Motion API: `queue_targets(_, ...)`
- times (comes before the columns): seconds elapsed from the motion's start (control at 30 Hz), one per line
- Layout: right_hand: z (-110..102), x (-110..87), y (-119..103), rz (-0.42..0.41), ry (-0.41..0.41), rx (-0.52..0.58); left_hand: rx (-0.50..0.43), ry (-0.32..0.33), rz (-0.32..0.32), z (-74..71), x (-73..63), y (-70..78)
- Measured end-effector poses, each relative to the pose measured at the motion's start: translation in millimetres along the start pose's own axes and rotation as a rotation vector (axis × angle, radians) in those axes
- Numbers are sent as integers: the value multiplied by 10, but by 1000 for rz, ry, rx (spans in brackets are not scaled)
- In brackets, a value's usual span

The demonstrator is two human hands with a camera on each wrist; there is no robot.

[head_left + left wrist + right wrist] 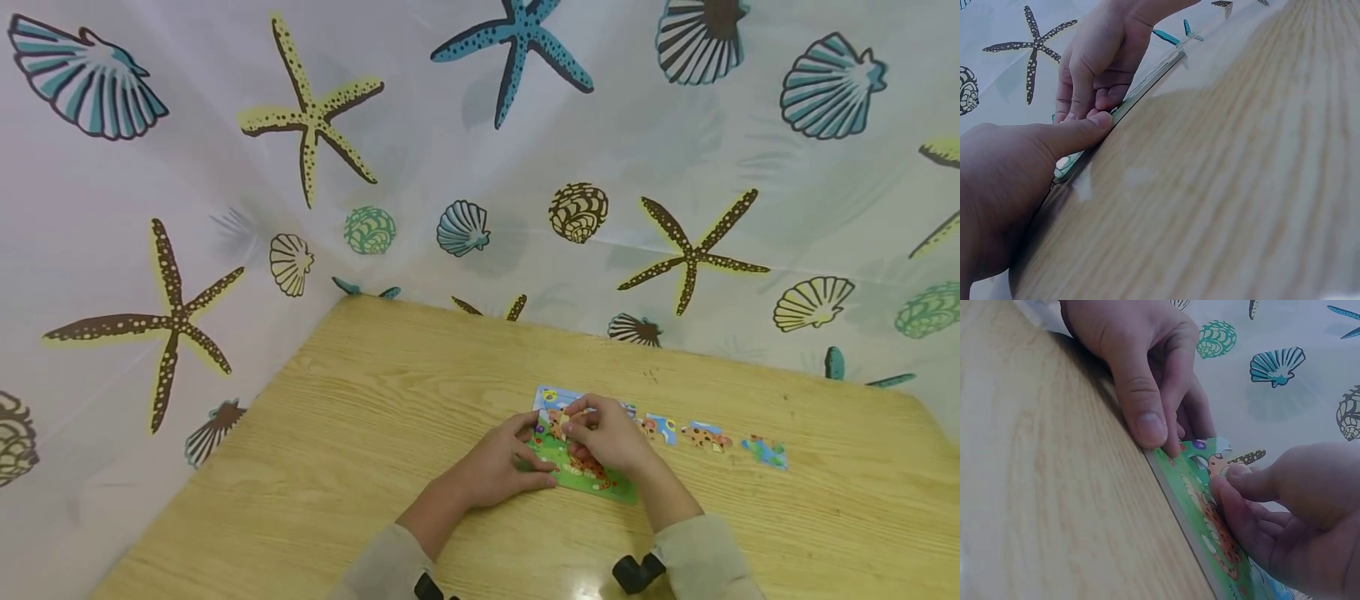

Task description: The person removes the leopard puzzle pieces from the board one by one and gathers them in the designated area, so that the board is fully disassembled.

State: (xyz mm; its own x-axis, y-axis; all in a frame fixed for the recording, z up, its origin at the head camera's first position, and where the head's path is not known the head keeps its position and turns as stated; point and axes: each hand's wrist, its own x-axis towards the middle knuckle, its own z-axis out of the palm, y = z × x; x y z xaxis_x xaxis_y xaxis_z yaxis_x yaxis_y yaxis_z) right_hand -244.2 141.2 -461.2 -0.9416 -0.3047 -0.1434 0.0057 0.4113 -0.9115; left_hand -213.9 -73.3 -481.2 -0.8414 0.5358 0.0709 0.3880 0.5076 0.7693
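Puzzle board (557,454): flat on the table (337,417), right of centre in the head view. Its middle and far right are partly covered by the right hand (613,433); the left wrist view catches it nearly edge-on, face unreadable.

Puzzle piece (1217,464), orange, spotted: mostly hidden by fingertips. Cannot tell whether it is seated or raised.

Right hand: thumb and forefinger together, pinching the piece over the board; remaining fingers curled beneath, partly obscured. Left hand (491,467): thumb and fingers apart, gripping the board's left end, thumb against the near edge, forefinger touching the face; the other fingertips are hard to make out.

Right of the board, a spaced row: sunflower piece (658,428), partly behind the right hand; spotted piece (706,437); green-blue piece (767,452), well apart from the board.

Wide stretch of wood leftward to the table edge; narrower strip behind, up to the shell-print sheet (420,142). Sleeves (705,554) cut off below.
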Motion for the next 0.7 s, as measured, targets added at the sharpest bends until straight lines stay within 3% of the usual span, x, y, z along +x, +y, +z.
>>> queue_targets(0.23,27,-6,-19,19,29,8,8,9,16,14,-8,-12)
queue_targets(0.43,19,-21,-62,60,25,1,114,2,71,7,-7,-18)
queue_targets(0.57,7,-18,-80,55,18,-1,148,-17,63,5,-5,-13)
queue_targets(0.7,5,0,-78,86,34,76,143,-24,50,0,-15,-8)
